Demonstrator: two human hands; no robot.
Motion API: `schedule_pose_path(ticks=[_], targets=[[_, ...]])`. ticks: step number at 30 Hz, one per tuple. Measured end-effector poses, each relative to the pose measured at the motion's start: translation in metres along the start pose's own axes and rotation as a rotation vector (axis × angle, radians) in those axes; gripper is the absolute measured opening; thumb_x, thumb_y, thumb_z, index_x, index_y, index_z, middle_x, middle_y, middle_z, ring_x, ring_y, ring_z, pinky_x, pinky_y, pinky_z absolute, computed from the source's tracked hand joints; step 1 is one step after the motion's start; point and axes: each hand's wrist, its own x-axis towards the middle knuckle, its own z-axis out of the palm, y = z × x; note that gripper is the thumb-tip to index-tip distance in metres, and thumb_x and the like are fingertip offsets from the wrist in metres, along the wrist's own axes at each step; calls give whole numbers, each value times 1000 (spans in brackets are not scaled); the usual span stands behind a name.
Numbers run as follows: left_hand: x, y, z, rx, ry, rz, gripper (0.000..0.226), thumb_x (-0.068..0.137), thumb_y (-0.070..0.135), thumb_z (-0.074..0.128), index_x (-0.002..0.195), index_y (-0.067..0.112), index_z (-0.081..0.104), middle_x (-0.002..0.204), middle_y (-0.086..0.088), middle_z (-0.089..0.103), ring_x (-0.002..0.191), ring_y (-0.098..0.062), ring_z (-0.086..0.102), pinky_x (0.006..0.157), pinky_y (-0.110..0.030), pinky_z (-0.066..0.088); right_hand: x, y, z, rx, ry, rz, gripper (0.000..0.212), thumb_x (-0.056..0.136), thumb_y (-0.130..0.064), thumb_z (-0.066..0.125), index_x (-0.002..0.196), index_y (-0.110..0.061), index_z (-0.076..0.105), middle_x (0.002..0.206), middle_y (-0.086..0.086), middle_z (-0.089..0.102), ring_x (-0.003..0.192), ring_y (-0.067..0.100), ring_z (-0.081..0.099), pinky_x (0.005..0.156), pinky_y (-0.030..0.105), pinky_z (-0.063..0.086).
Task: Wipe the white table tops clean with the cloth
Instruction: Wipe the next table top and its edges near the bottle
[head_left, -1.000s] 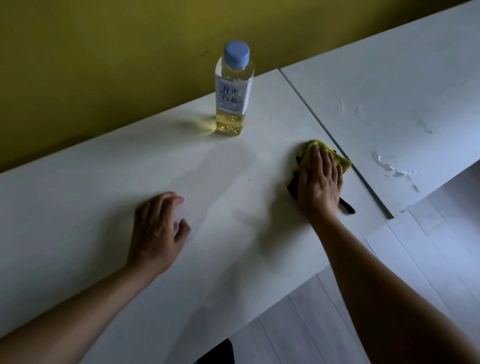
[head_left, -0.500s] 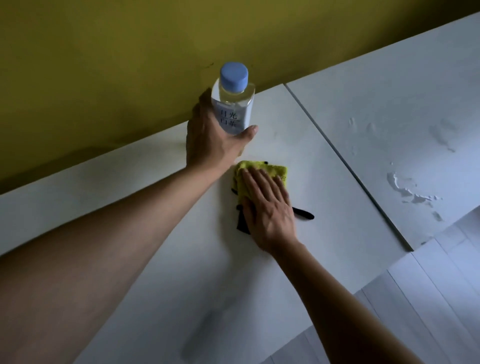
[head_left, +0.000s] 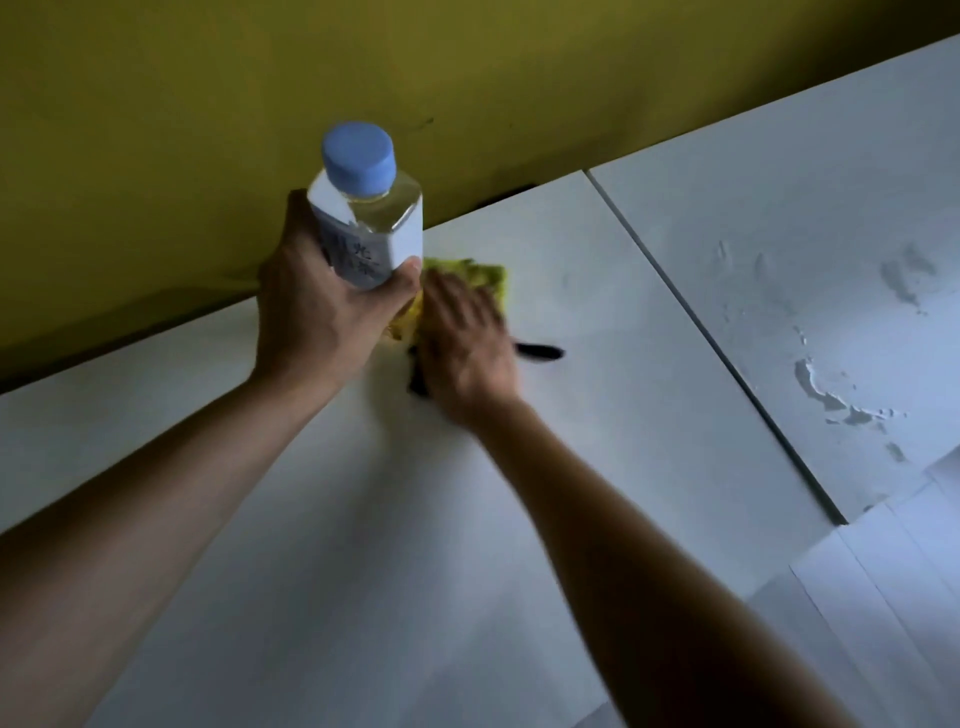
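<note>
A: While the left hand (head_left: 317, 317) grips the bottle (head_left: 366, 228), fingers and thumb curled round its labelled body, is the base clear of the near table top (head_left: 363, 545)?

B: Cannot tell outright; the hand hides the base. Judgement: lifted or tipped, since the cloth (head_left: 480, 278) reaches right up to the thumb.

A: Right hand (head_left: 465, 345)?

B: Flat on the cloth, fingers straight, pressing. Nothing pinched. Blurred, so finger detail is poor.

A: Cloth position?

B: Near table top, back part, close to the yellow wall (head_left: 208, 104). Yellow-green edge shows beyond the fingertips; a black strip (head_left: 537, 351) sticks out on the right side.

A: Relation that matters for the next stroke?

B: Cloth lies directly under the right palm, touching or just beside the left thumb. The bottle's spot is immediately left of the cloth. Right hand does the wiping; left only holds the obstacle away.

A: Remaining work?

B: Wet streaks (head_left: 826, 395) sit on the far table top (head_left: 779, 234), right of the seam (head_left: 701, 332), well apart from the cloth. Judgement: that top is not yet wiped, and the right arm is the nearer one to reach it.
</note>
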Motion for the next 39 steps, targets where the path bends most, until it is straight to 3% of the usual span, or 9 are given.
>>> schedule_pose_path(ticks=[3,6,12,16,20,26,32,36,39], targets=[[5,5,-6,56,34,25,64,75,41,81,126,9,58,120,0,69,106,-18,64,82,-20,43,-12,-30,11,-15,-79,-144,62,101,-41,38,158,-17,31,164,4,29,154,22,21,127,41,8],[6,6,-6,49,29,16,65,76,41,83,127,9,57,120,0,70,106,-18,62,81,-17,40,-14,6,-3,30,-42,-152,60,100,-39,45,155,-17,37,161,5,36,151,23,27,125,43,17],[-5,13,17,-42,-25,-11,76,74,50,80,132,10,55,124,5,67,113,-21,66,88,-31,54,-35,142,-63,-56,141,409,67,95,-40,36,157,-18,32,164,8,30,152,27,23,125,45,16],[-11,17,38,-89,-85,-28,79,70,55,78,131,10,54,126,-3,69,116,-30,66,90,-46,56,-52,130,-64,-107,191,573,66,98,-39,35,160,-21,21,167,4,22,154,23,17,126,44,9],[-16,25,56,-99,-131,-50,79,71,51,78,132,8,53,126,-6,70,116,-32,66,91,-43,54,-95,44,-33,-34,146,317,64,97,-33,38,157,-11,32,163,13,31,152,28,24,123,49,19],[-25,41,82,-143,-181,-56,86,71,50,84,137,7,50,130,-6,69,119,-30,66,94,-42,54,-165,-84,-2,51,-60,38,60,101,-35,43,157,-18,32,165,3,28,156,19,14,127,47,13],[-40,55,107,-135,-316,21,80,74,34,93,133,6,47,122,-8,62,112,-24,59,85,-30,47,-148,-65,5,152,55,-144,29,93,-28,53,109,-11,70,117,10,68,119,32,60,108,53,42],[-47,23,69,-11,-452,111,98,78,48,88,155,10,39,143,-13,52,130,-25,48,106,-30,37,-108,-51,6,109,84,-15,50,95,-33,44,131,-4,62,131,18,65,128,36,55,111,51,40],[-67,-24,7,96,-265,157,66,95,47,61,146,8,51,138,-12,59,126,-24,52,107,-32,39,-71,-49,6,38,52,35,63,100,-39,36,155,-8,36,160,12,36,151,27,25,123,48,21]])
